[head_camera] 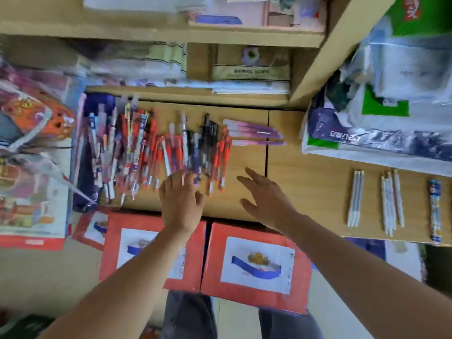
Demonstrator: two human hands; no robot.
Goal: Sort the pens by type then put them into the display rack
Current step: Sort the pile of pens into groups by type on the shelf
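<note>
Desk: light wooden desk [305, 182], made of two panels joined by a seam right of centre, with shelving behind its far edge.
Main stock: a dense mixed pile of pens, red, orange, blue and white [146, 152], lies on the left half of the desk, mostly pointing near to far. The picture is blurred here, so single types cannot be told apart.
Black group: a few black pens [210, 133] lie at the right edge of the pile.
Purple group: several purple pens with white ends [254, 133] lie crosswise just right of the black ones, toward the far side.
White groups: three slim white pens [355, 199] lie side by side on the right panel. A second loose cluster of white pens [391, 204] lies just to their right.
Single item: one blue patterned pen [435, 211] lies alone at the far right.
Left hand: left hand [179, 201] is palm down, with its fingertips over the near ends of pens at the pile's right side. Whether it grips any of them cannot be told through the blur.
Right hand: right hand [266, 199] is spread wide with its fingers apart, above bare desk right of the pile, and holds nothing.
Near side: two red cardboard boxes with white labels [256, 265] stand below the desk edge.
Right rear: white and green plastic bags [391, 106] are heaped on the desk.
</note>
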